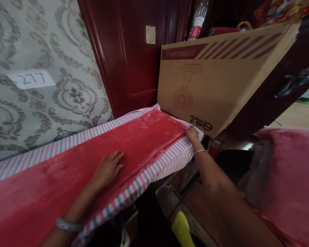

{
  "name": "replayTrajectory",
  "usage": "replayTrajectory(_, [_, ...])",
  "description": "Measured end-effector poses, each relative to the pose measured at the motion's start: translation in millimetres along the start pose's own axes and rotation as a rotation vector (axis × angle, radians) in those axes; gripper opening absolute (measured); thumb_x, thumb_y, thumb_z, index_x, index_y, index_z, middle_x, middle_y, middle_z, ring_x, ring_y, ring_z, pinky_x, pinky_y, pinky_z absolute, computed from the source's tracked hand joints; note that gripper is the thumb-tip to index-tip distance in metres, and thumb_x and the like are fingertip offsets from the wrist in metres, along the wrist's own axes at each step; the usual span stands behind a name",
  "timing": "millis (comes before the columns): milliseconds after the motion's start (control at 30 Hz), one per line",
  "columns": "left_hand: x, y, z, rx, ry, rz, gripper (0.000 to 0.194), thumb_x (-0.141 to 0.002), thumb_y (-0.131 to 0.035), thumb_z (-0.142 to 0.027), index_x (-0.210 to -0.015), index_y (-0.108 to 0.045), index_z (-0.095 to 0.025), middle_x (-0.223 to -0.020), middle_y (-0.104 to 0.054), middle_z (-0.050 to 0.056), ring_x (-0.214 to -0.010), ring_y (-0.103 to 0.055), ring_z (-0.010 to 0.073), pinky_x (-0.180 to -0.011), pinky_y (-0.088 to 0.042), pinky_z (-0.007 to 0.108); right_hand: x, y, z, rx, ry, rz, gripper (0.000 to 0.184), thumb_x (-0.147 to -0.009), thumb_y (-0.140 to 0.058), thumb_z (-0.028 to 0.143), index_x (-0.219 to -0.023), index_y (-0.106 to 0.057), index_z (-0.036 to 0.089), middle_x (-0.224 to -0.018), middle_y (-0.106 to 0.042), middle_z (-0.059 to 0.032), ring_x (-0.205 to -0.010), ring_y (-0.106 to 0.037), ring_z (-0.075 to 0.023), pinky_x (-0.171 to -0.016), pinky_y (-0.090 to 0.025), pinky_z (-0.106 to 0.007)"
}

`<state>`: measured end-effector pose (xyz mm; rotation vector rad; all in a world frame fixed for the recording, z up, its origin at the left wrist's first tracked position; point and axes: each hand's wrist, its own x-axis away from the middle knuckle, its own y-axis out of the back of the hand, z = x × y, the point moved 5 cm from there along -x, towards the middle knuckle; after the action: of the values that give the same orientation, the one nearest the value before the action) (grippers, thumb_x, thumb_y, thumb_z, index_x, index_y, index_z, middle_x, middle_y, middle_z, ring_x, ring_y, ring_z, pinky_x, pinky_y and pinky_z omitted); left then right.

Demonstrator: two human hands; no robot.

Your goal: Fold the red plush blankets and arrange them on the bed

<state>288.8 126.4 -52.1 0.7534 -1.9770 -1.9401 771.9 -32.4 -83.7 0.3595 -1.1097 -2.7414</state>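
Observation:
A long red plush cover (74, 154) lies over a narrow bench along the wall. Beneath it is a striped cloth (134, 185) in pink, grey and white, which hangs over the front edge. On the plush rests my left hand (109, 168), palm down with the fingers stretched out. At the far right corner, my right hand (192, 133) has its fingers closed on the edge of the red plush cover, close to the striped cloth. Slight wrinkles show on the plush near that end.
A large cardboard box (208, 79) stands behind the bench's far end, against a dark red panel (134, 68). A plastic bottle (197, 20) stands behind the box. At right is another pink plush surface (293, 178). Something yellow (181, 226) is on the floor below.

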Motion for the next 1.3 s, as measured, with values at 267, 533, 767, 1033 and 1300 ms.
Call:
replayTrajectory(267, [-53.3,-25.2,-46.6,0.069,-0.189,0.067,0.058,-0.101,-0.044,-0.042,-0.156,-0.041,-0.024,-0.164,-0.037,0.014,-0.153,-0.032,0.0302,-0.122,-0.025,0.061,-29.3,-13.1,17.1,0.18,-0.003,0.033,0.039,-0.088,-0.06,0.029,-0.121,-0.07,0.009,-0.124,-0.064,-0.0246,-0.123,-0.055,-0.0396,-0.099,-0.047,-0.049])
replayTrajectory(533, [-51.5,-48.7,-59.3,0.06,-0.229,0.051,0.058,-0.1,-0.047,-0.044,-0.156,-0.042,-0.031,-0.166,-0.034,0.009,-0.155,-0.025,0.0341,-0.122,-0.019,0.067,-32.4,-14.9,7.5,0.242,0.056,0.031,0.037,-0.095,-0.047,0.017,-0.121,-0.07,0.007,-0.123,-0.066,-0.0242,-0.114,-0.061,-0.0336,-0.094,-0.047,-0.039])
replayTrajectory(767, [-48.7,-43.8,-57.5,0.11,-0.266,0.001,0.053,-0.099,-0.048,-0.04,-0.15,-0.052,-0.026,-0.157,-0.048,0.011,-0.149,-0.037,0.0302,-0.122,-0.025,0.06,-28.2,-15.8,5.1,0.219,0.072,0.047,0.04,-0.096,-0.049,0.018,-0.131,-0.066,0.01,-0.127,-0.068,-0.0202,-0.118,-0.061,-0.0311,-0.096,-0.046,-0.036])
replayTrajectory(1033, [-66.1,-21.7,-116.9,0.047,-0.37,0.023,0.047,-0.096,-0.053,-0.039,-0.139,-0.06,-0.02,-0.141,-0.06,0.015,-0.127,-0.055,0.0328,-0.107,-0.042,0.053,-34.9,-4.9,0.4,0.135,0.062,0.088,0.039,-0.099,-0.048,0.032,-0.123,-0.072,0.012,-0.117,-0.073,-0.0161,-0.108,-0.067,-0.0269,-0.086,-0.049,-0.029])
replayTrajectory(1300, [-78.0,-40.7,-157.1,-0.179,-0.332,0.045,0.037,-0.094,-0.044,-0.013,-0.12,-0.069,-0.021,-0.118,-0.066,0.015,-0.112,-0.059,0.0301,-0.092,-0.048,0.047,-45.3,-8.7,8.6,0.162,0.005,0.1,0.03,-0.088,-0.064,0.026,-0.112,-0.075,0.01,-0.109,-0.074,-0.0204,-0.103,-0.07,-0.0312,-0.084,-0.052,-0.033])
